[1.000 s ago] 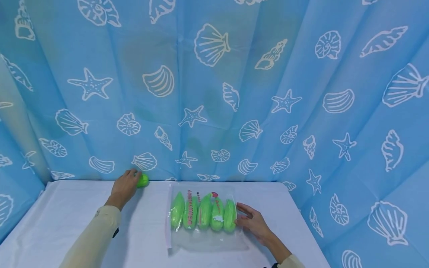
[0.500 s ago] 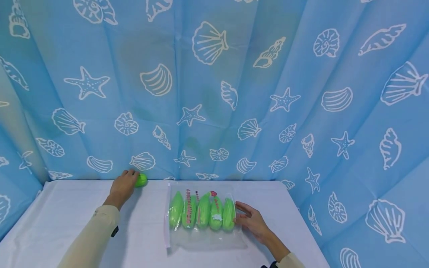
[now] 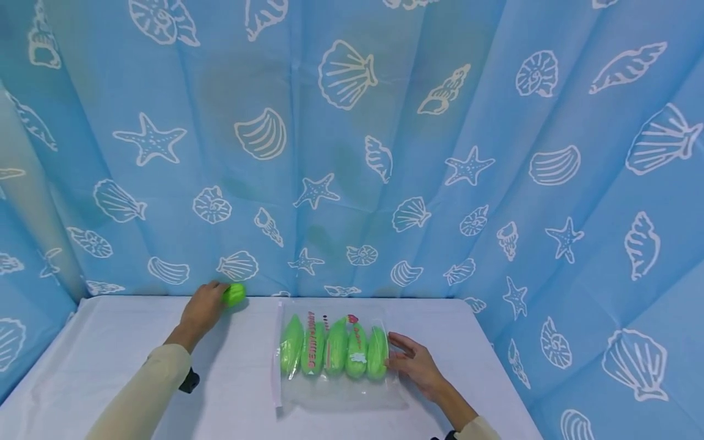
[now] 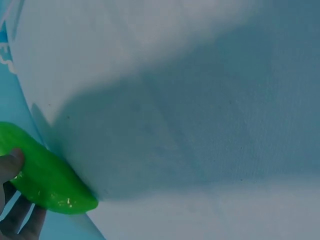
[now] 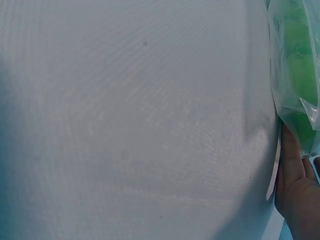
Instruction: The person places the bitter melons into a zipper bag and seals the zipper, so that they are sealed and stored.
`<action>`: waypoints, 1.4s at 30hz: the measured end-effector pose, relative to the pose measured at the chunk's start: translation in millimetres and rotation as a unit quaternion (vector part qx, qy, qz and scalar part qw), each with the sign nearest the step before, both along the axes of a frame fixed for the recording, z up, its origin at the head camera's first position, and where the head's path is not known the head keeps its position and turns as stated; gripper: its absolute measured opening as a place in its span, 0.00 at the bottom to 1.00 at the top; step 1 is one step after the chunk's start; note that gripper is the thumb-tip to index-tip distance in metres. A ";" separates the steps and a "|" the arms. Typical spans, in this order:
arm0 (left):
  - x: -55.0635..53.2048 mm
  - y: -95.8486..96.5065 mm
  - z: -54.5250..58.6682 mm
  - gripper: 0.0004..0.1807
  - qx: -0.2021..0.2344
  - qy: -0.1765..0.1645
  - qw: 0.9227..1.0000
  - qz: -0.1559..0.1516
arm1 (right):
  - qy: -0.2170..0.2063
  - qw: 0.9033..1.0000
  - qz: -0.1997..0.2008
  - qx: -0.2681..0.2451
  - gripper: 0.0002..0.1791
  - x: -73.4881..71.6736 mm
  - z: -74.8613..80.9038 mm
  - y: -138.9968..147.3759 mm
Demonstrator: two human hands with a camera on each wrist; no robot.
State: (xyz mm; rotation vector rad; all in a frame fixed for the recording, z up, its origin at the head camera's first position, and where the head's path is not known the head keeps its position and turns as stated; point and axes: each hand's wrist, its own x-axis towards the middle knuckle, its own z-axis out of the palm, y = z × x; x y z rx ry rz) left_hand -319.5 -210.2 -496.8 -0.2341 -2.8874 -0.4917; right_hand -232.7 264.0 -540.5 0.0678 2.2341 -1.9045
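Note:
At the table's back edge, my left hand point(image 3: 205, 307) grips a glossy, bright green gourd-shaped piece point(image 3: 234, 294). In the left wrist view the thumb lies on one side of this tapered green piece point(image 4: 47, 175), with fingers on the other. A clear printed plastic bag point(image 3: 341, 394) lies flat near the middle of the table, several similar green pieces point(image 3: 337, 351) side by side inside it. Beside its right edge is my right hand point(image 3: 420, 370), fingers loosely spread and touching the bag. The right wrist view shows the bag point(image 5: 295, 55) against that hand's fingers point(image 5: 291, 155).
A white cloth covers the table point(image 3: 242, 379). Behind it and along the sides hangs a blue curtain point(image 3: 352, 159) with white shells and starfish. The bag's white edge strip point(image 3: 277, 366) faces left.
The green piece in my left hand has risen slightly and more of it shows, while the left wrist has turned a little. My right hand and the bag stay put.

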 end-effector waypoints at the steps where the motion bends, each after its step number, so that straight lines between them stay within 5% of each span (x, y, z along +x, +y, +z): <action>1: 0.8 0.8 0.7 0.24 0.006 -0.006 1.000 -0.001 | -0.001 1.000 -0.001 0.001 0.41 0.4 -0.1 0.1; 10: 10.9 11.5 10.0 0.26 0.019 -0.093 0.995 -0.025 | -0.008 1.000 -0.010 0.003 0.42 2.8 -0.1 1.0; 17: 20.9 13.2 13.4 0.23 0.009 -0.116 0.991 -0.073 | -0.008 1.000 -0.007 -0.007 0.41 2.2 0.7 1.0; 24: 30.2 12.7 13.3 0.24 0.026 -0.170 0.982 -0.081 | -0.010 1.000 -0.015 -0.007 0.41 1.9 1.4 -1.2; 42: 53.7 -1.8 1.8 0.31 0.083 -0.132 0.984 -0.085 | -0.011 1.000 -0.015 -0.008 0.41 -1.5 -2.2 -1.2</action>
